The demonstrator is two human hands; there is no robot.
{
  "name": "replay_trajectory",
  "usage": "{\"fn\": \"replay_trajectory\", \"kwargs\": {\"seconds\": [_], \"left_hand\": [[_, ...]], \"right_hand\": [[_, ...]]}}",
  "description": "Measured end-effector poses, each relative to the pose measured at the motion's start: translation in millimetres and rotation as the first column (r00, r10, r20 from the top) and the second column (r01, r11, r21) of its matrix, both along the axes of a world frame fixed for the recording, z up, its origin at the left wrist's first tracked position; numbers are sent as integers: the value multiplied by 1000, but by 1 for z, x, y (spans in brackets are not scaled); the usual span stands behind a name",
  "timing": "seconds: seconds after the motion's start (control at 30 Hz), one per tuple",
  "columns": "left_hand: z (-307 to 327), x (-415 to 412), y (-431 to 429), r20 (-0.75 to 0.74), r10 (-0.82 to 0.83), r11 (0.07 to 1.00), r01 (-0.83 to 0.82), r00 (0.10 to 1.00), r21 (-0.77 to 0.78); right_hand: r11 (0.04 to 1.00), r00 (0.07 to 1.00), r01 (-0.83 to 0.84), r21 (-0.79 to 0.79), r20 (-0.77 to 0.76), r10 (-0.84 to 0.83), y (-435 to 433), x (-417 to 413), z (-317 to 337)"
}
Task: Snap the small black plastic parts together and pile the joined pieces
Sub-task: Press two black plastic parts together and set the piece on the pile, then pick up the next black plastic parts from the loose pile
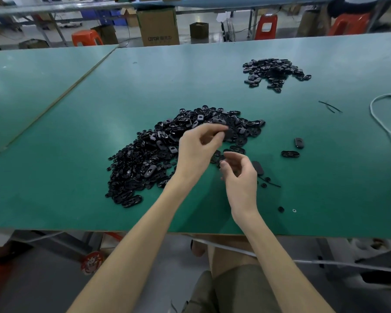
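Left hand [198,152] — black part [229,134] between fingers [210,127]

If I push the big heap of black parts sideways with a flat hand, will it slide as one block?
Probably not. The big heap is loose, separate pieces, so it would likely spread and shed strays. The pieces look thin and glossy, so probably light and slippery on the smooth green table.

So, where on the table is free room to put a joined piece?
Bare: between the big pile and the small far pile, and left of the big pile. Crowded: around the left hand and right hand.
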State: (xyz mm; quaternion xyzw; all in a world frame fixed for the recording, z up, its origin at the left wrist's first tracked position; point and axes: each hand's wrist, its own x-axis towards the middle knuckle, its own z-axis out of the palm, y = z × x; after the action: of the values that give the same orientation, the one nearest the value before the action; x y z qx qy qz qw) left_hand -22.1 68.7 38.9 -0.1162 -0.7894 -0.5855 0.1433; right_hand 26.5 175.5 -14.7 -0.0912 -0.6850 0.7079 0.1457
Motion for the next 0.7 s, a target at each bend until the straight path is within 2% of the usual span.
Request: {"fn": "replay_trajectory", "kwargs": {"seconds": [0.13, 0.3, 0.4, 0.57, 0.63, 0.7], "left_hand": [[32, -26, 40, 107, -175, 980, 184, 979, -80], [29, -49, 96, 271, -346, 914, 389, 898, -120], [15, -55, 112, 375, -382, 885, 452, 845, -117], [0, -53, 115, 414, -454, 857, 514, 789, -40], [-1, -51, 112, 453, -494, 819, 572, 742, -44], [1, -48, 106, 450, -505, 808, 587, 737, -54]], "right_hand": [[996, 998, -68, 57, 17, 67, 0, 1, 2], [992, 994, -99, 83, 56, 95, 2, 3, 4], [993, 992, -103, 52, 80, 99, 3, 3, 5], [996, 995, -87, 6, 43, 86, 3, 4, 4], [995, 994, -96, 22, 55, 94, 4, 3, 3], [993, 992, -104, 61, 81, 99, 4, 2, 1]]}}
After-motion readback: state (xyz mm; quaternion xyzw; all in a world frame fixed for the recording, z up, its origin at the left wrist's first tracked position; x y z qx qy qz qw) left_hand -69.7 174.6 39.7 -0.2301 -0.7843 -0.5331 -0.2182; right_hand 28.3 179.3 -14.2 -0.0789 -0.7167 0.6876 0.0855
